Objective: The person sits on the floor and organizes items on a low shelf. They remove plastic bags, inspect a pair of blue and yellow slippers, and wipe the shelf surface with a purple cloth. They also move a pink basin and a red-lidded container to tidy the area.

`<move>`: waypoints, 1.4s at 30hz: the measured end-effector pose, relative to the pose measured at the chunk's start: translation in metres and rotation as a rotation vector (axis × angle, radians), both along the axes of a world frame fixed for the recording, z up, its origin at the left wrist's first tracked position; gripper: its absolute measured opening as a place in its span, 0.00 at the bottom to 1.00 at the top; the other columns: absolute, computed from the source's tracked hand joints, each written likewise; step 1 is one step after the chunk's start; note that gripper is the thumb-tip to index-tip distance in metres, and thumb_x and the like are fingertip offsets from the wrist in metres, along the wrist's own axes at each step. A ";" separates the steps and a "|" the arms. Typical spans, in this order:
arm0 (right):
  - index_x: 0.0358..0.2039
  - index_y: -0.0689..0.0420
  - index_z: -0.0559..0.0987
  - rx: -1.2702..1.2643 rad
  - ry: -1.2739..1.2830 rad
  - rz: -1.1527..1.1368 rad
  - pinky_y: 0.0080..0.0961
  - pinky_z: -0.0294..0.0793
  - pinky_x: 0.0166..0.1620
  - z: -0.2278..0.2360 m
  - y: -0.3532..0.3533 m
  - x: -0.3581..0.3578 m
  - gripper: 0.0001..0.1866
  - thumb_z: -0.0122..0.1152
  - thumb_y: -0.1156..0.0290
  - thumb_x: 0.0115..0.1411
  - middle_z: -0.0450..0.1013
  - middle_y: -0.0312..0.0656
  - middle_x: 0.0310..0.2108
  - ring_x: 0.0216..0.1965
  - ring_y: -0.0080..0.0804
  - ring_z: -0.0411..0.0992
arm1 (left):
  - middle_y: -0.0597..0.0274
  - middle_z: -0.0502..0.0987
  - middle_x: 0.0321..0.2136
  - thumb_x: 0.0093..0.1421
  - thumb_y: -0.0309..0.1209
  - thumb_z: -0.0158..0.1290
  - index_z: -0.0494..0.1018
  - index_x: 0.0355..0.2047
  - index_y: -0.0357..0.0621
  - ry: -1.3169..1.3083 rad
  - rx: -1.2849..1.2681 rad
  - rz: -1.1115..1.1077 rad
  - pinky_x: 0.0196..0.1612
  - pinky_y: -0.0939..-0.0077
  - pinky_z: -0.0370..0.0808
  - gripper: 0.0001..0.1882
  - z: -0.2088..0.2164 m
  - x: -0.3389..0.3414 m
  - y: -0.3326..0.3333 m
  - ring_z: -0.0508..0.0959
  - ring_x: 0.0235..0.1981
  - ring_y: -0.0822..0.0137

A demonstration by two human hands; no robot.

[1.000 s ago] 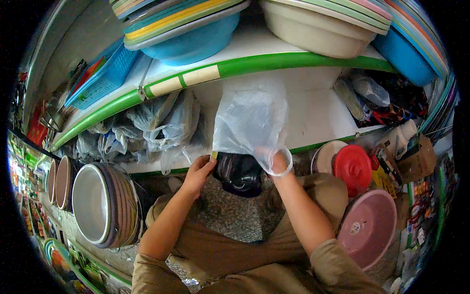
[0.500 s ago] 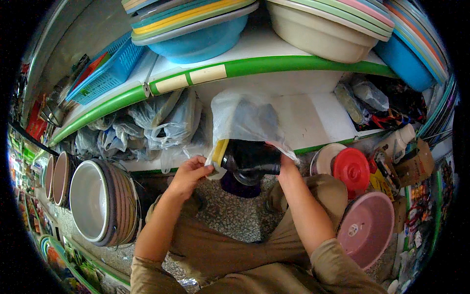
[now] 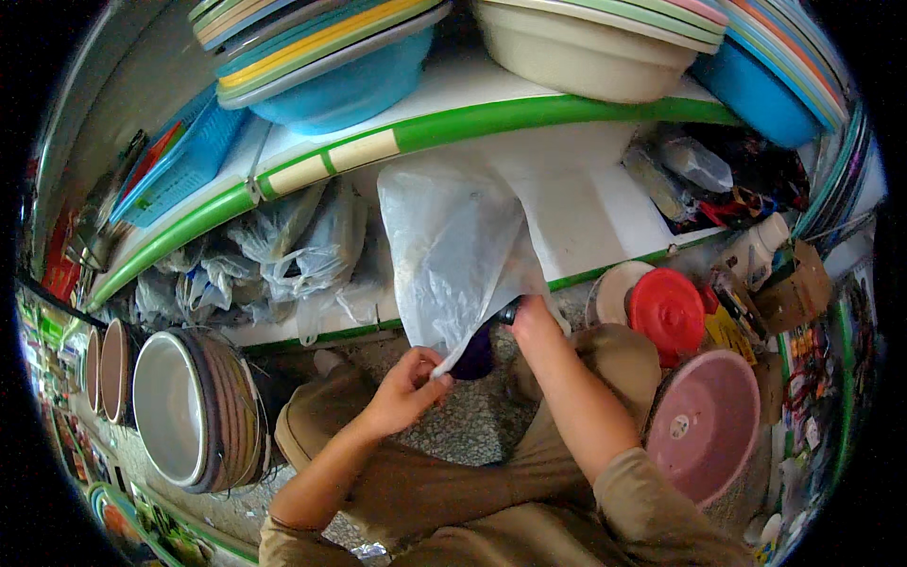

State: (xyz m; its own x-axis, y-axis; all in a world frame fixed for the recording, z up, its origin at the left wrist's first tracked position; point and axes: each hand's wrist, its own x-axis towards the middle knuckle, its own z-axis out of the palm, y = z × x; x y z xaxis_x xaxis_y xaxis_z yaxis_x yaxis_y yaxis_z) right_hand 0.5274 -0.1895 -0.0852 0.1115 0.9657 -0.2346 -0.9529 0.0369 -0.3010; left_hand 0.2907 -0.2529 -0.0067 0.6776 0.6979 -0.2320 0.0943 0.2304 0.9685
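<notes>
A clear plastic bag [image 3: 453,250] hangs in front of me, held upright by both hands. My left hand [image 3: 408,383] pinches its lower left edge. My right hand [image 3: 531,321] grips the bag's lower right side together with a dark purple object [image 3: 475,354] that shows below the bag's bottom edge. I cannot tell what the dark object is. My knees in tan trousers lie under the hands.
A green-edged white shelf [image 3: 444,128] carries stacked plastic basins [image 3: 586,47]. Bundled clear bags [image 3: 293,250] sit on the shelf below. Metal basins [image 3: 184,406] stand on edge at left. A red lid [image 3: 666,307] and a pink basin [image 3: 704,425] lie at right.
The bag has been drawn down over the dark object, which is now mostly covered. My left hand dropped lower and shifted right along the bag's edge.
</notes>
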 end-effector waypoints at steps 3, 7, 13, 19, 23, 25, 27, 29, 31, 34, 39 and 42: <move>0.51 0.54 0.70 -0.140 0.052 -0.057 0.40 0.69 0.53 0.027 -0.001 -0.004 0.22 0.46 0.53 0.64 0.70 0.41 0.48 0.50 0.39 0.68 | 0.68 0.71 0.25 0.64 0.29 0.50 0.66 0.40 0.41 0.112 0.063 0.073 0.29 0.81 0.68 0.07 -0.018 -0.002 -0.010 0.70 0.25 0.78; 0.49 0.53 0.71 -0.154 -0.060 -0.032 0.40 0.70 0.51 0.002 -0.001 0.008 0.20 0.57 0.63 0.57 0.70 0.40 0.45 0.49 0.38 0.68 | 0.73 0.71 0.24 0.64 0.32 0.50 0.70 0.38 0.41 0.134 0.087 0.148 0.28 0.85 0.66 0.07 0.005 -0.002 -0.005 0.69 0.25 0.81; 0.51 0.55 0.69 -0.257 -0.063 -0.062 0.41 0.69 0.51 -0.024 0.010 -0.013 0.22 0.58 0.68 0.56 0.70 0.43 0.46 0.50 0.37 0.67 | 0.71 0.71 0.25 0.65 0.34 0.49 0.70 0.38 0.40 0.270 0.103 -0.128 0.30 0.82 0.66 0.10 0.010 -0.003 -0.019 0.68 0.26 0.80; 0.54 0.60 0.67 0.039 -0.976 -0.161 0.39 0.67 0.51 -0.086 0.031 0.011 0.24 0.53 0.60 0.60 0.69 0.44 0.50 0.51 0.38 0.67 | 0.68 0.72 0.31 0.60 0.27 0.55 0.71 0.37 0.41 0.041 0.179 -0.298 0.42 0.78 0.68 0.07 0.025 0.009 -0.044 0.70 0.36 0.76; 0.52 0.59 0.68 -0.036 -0.641 -0.113 0.38 0.68 0.50 -0.060 0.034 -0.013 0.23 0.53 0.60 0.60 0.69 0.43 0.48 0.49 0.37 0.67 | 0.68 0.70 0.32 0.59 0.25 0.55 0.68 0.37 0.41 -0.041 0.018 -0.156 0.42 0.78 0.68 0.08 0.048 0.011 -0.030 0.70 0.37 0.77; 0.52 0.59 0.68 -0.058 -0.576 -0.117 0.37 0.68 0.49 -0.054 0.039 -0.016 0.22 0.52 0.60 0.60 0.69 0.43 0.47 0.48 0.37 0.67 | 0.69 0.69 0.32 0.61 0.27 0.54 0.68 0.37 0.41 -0.054 0.084 -0.162 0.41 0.79 0.68 0.08 0.031 0.019 -0.034 0.69 0.36 0.77; 0.51 0.58 0.69 -0.066 -0.545 -0.109 0.37 0.68 0.49 -0.052 0.044 -0.020 0.22 0.52 0.60 0.60 0.69 0.43 0.47 0.48 0.37 0.67 | 0.69 0.69 0.30 0.61 0.28 0.54 0.67 0.36 0.42 0.050 0.121 -0.147 0.40 0.80 0.68 0.07 0.012 0.018 -0.028 0.69 0.34 0.77; 0.50 0.58 0.69 -0.069 -0.534 -0.084 0.36 0.68 0.48 -0.052 0.045 -0.026 0.21 0.52 0.59 0.60 0.69 0.43 0.46 0.47 0.36 0.67 | 0.69 0.68 0.28 0.60 0.29 0.55 0.67 0.36 0.43 0.151 0.011 -0.108 0.38 0.80 0.68 0.08 -0.009 0.013 -0.023 0.68 0.32 0.77; 0.49 0.58 0.69 -0.075 -0.537 -0.059 0.36 0.69 0.47 -0.056 0.042 -0.027 0.21 0.52 0.59 0.60 0.69 0.42 0.45 0.46 0.36 0.67 | 0.69 0.69 0.27 0.58 0.29 0.58 0.67 0.34 0.43 0.077 0.197 -0.051 0.36 0.80 0.68 0.09 0.000 0.021 -0.046 0.68 0.30 0.77; 0.48 0.57 0.70 -0.079 -0.535 0.000 0.35 0.69 0.46 -0.059 0.045 -0.031 0.20 0.52 0.59 0.61 0.70 0.42 0.44 0.45 0.36 0.68 | 0.70 0.71 0.28 0.58 0.27 0.57 0.67 0.34 0.43 -0.042 0.113 -0.021 0.36 0.80 0.69 0.09 0.022 0.026 -0.046 0.70 0.31 0.77; 0.47 0.56 0.71 -0.134 -0.545 0.271 0.33 0.70 0.44 -0.069 0.054 -0.033 0.18 0.51 0.58 0.61 0.70 0.41 0.42 0.43 0.35 0.68 | 0.67 0.74 0.30 0.60 0.32 0.54 0.70 0.36 0.43 -0.068 0.068 0.227 0.38 0.75 0.71 0.08 0.035 0.015 0.027 0.74 0.32 0.73; 0.46 0.56 0.71 -0.203 -0.574 0.407 0.32 0.70 0.43 -0.084 0.070 -0.039 0.17 0.51 0.58 0.61 0.70 0.41 0.41 0.42 0.35 0.68 | 0.67 0.73 0.28 0.60 0.31 0.53 0.69 0.34 0.42 -0.121 0.063 0.283 0.40 0.74 0.70 0.07 0.033 0.018 0.063 0.74 0.31 0.71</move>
